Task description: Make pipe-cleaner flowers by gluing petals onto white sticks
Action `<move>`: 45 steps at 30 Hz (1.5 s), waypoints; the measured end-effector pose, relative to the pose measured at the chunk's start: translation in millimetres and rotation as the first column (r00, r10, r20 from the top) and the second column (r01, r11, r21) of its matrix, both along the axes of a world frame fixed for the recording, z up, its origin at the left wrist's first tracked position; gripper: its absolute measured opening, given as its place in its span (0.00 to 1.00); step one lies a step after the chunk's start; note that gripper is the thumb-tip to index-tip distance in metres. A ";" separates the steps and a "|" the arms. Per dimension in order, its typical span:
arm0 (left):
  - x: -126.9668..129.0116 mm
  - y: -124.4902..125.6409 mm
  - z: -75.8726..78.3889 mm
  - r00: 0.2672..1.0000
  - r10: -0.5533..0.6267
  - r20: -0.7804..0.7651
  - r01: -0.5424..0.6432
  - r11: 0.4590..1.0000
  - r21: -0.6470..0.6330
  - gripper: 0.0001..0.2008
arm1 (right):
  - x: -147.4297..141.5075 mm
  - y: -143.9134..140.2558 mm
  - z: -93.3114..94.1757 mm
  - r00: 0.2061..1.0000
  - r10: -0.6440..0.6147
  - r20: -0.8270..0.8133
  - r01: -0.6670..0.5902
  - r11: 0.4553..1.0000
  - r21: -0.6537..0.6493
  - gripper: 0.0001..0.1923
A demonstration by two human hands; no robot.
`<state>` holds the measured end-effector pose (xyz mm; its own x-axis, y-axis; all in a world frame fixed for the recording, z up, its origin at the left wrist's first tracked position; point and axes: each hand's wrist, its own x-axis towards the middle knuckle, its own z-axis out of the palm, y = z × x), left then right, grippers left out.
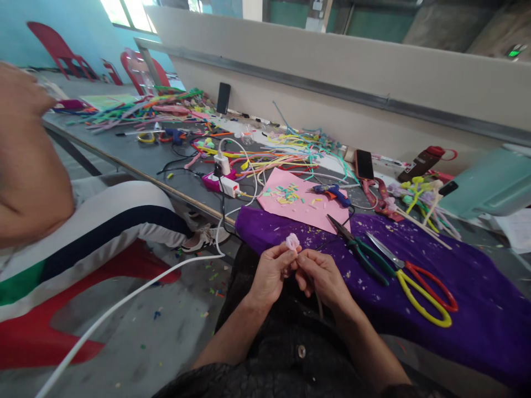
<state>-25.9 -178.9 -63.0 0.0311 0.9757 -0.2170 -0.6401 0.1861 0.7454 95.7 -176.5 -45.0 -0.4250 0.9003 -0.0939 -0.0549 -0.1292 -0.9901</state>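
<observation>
My left hand (270,272) and my right hand (322,276) meet over my lap at the table's near edge. Together they pinch a small pale pink flower-like piece (292,241) at the fingertips. A thin stem seems to run down from under my right hand. Just beyond lies a purple cloth (456,287) with green-handled pliers (360,247) and red-and-yellow scissors (418,283) to the right of my hands.
A pink sheet (298,207) carries coloured scraps and a blue glue gun (332,192). Several bright pipe cleaners (286,155), a power strip (224,182), a phone (364,163) and finished flowers (418,193) crowd the table. Another person sits at the left on a red chair (74,309).
</observation>
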 end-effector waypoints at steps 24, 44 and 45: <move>1.4 -5.7 -7.9 0.970 0.149 -0.193 -0.117 0.978 0.170 0.08 | -1.1 -5.3 -2.0 0.964 -0.217 0.155 0.159 0.935 0.317 0.09; 4.6 -4.2 -2.4 0.991 0.100 -0.089 -0.092 0.992 0.091 0.09 | -1.9 -3.8 -7.4 0.990 -0.058 -0.130 0.063 0.997 0.035 0.13; 4.3 -4.2 -2.6 0.991 0.103 -0.090 -0.095 0.991 0.093 0.08 | -1.9 -3.6 -7.7 0.990 -0.060 -0.131 0.065 0.997 0.031 0.13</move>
